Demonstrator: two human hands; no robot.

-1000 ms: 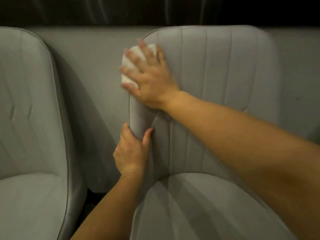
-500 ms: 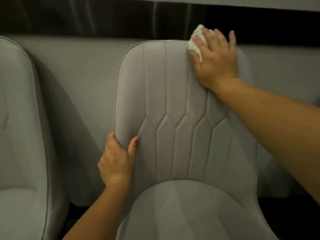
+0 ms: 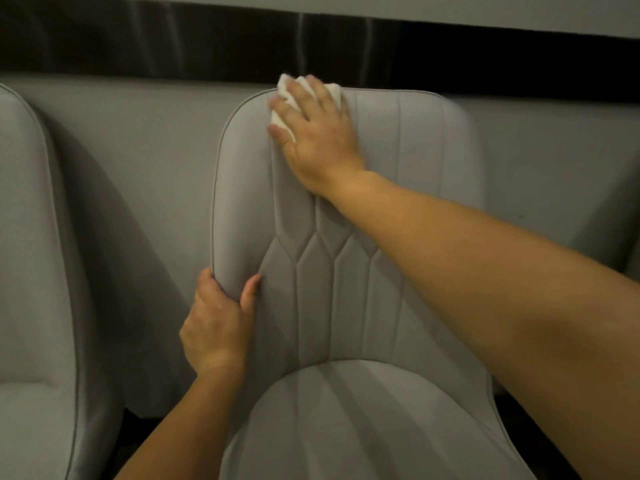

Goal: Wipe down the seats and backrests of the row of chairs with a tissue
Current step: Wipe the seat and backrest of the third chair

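Note:
A grey padded chair fills the middle of the view, its stitched backrest (image 3: 408, 188) upright and its seat (image 3: 346, 427) below. My right hand (image 3: 318, 133) lies flat near the top edge of the backrest, left of centre, pressing a crumpled white tissue (image 3: 289, 95) against the fabric. The tissue shows above and left of my fingers. My left hand (image 3: 216, 327) grips the lower left edge of the backrest, thumb in front and fingers wrapped behind.
A second grey chair (image 3: 31, 271) stands to the left, cut by the frame edge. A light grey wall panel (image 3: 156, 140) runs behind both chairs, with a dark band (image 3: 173, 43) above it. Dark floor (image 3: 540, 431) shows beside the seat.
My right hand slid the tissue along the top of the backrest from its upper right corner leftward. Before that it had swept from the upper left edge. My left hand kept its grip.

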